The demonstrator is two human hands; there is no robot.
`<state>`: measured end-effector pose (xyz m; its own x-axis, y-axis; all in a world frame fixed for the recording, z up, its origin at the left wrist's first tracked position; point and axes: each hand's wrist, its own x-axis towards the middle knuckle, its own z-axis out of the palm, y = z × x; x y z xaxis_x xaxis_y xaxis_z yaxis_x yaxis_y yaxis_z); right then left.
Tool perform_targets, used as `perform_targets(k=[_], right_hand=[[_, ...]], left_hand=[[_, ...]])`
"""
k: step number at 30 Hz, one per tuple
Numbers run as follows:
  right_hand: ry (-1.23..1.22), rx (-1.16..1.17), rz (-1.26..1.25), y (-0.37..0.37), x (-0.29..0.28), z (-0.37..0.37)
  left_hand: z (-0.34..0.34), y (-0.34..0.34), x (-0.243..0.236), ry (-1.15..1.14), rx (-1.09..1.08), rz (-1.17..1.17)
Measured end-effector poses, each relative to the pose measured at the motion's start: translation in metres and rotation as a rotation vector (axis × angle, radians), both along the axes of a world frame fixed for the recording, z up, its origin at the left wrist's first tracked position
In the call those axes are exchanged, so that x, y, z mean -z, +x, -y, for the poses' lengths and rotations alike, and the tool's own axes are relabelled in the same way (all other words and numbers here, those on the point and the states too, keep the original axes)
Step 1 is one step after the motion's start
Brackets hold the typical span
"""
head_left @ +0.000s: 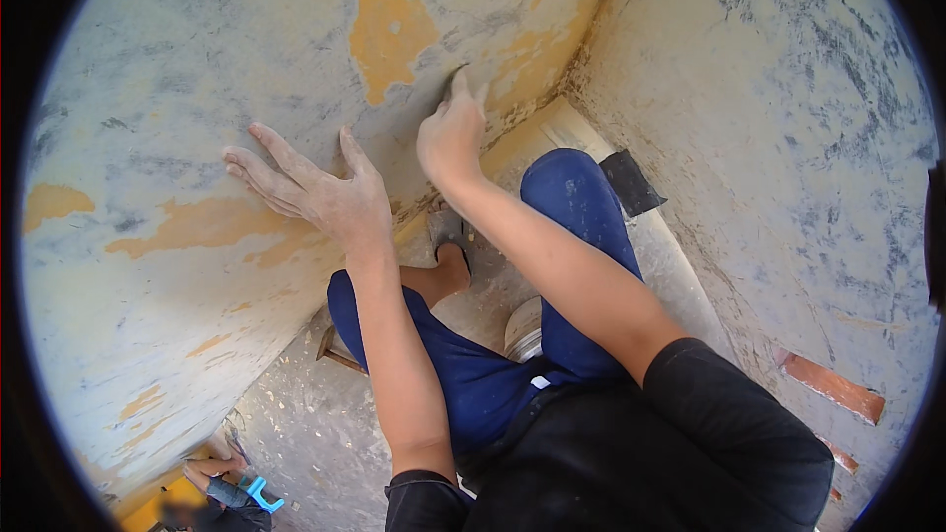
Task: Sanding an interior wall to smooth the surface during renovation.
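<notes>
The wall in front of me [246, 69] is patchy, with pale grey-white coating and bare yellow-orange areas. My left hand [320, 192], dusty with white powder, lies against it with the fingers spread and holds nothing. To its right, my right hand [453, 138] is closed near the wall, index finger pointing up the surface. A thin dark edge [459, 70] shows by that fingertip; what I grip is mostly hidden. Above and between both hands is a large yellow-orange patch [379, 30] with a ragged outline.
A second wall [769, 138] meets the first at a corner on the right. Beside my right knee lies a black flat piece [633, 182]. A whitish bucket [525, 330] stands between my legs. At the lower left are another person [232, 512] and a light-blue object [264, 495].
</notes>
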<state>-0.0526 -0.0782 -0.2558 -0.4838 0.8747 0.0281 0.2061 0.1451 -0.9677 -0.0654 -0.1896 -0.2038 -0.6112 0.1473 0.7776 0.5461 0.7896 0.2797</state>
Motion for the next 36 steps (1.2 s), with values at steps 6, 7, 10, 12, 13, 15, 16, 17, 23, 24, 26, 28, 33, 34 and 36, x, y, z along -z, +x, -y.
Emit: perform_targets(k=[6, 7, 10, 12, 13, 15, 16, 17, 23, 24, 26, 28, 33, 34, 36], right_hand=[[0.049, -0.136, -0.052, 0.016, -0.014, 0.003], [-0.081, -0.102, -0.064, 0.009, -0.01, -0.01], [0.017, -0.082, -0.086, 0.007, -0.016, 0.005], [0.08, -0.139, -0.071, 0.015, -0.014, 0.014], [0.073, -0.102, -0.068, 0.012, -0.011, 0.007], [-0.061, -0.032, -0.059, 0.003, -0.011, -0.009], [-0.061, -0.03, -0.057, 0.004, -0.009, -0.005], [0.061, -0.03, -0.057, 0.003, -0.006, 0.002], [0.035, -0.068, -0.076, 0.007, -0.009, 0.002], [0.087, -0.043, -0.109, 0.006, -0.011, 0.01], [0.137, -0.02, -0.141, 0.007, -0.012, 0.014], [0.219, -0.089, -0.086, 0.014, -0.01, 0.011], [0.1, -0.1, -0.177, 0.012, -0.02, 0.02], [0.099, -0.1, -0.178, 0.011, -0.017, 0.017], [0.182, -0.07, -0.082, 0.01, -0.007, 0.004]], left_hand=[[0.003, 0.001, 0.0, -0.009, -0.007, -0.005], [0.003, 0.003, 0.001, -0.01, -0.006, -0.003], [-0.001, -0.001, 0.001, -0.005, 0.003, -0.001], [0.0, 0.002, 0.003, -0.011, -0.023, 0.012], [0.001, 0.002, 0.002, -0.013, -0.023, 0.015], [0.0, -0.001, 0.0, -0.007, -0.003, -0.005], [0.0, 0.001, 0.001, -0.006, -0.002, -0.003], [-0.003, 0.001, 0.003, -0.006, 0.001, -0.001], [0.0, 0.003, -0.001, 0.0, -0.005, 0.004], [-0.002, 0.002, -0.001, 0.0, -0.01, 0.017], [-0.001, 0.002, 0.0, -0.005, -0.013, 0.008], [0.004, 0.002, 0.001, -0.015, -0.018, 0.001], [0.001, 0.002, 0.002, -0.004, -0.003, -0.012], [0.0, 0.001, 0.002, -0.005, -0.003, -0.012], [-0.001, 0.003, -0.002, 0.014, -0.011, 0.024]])
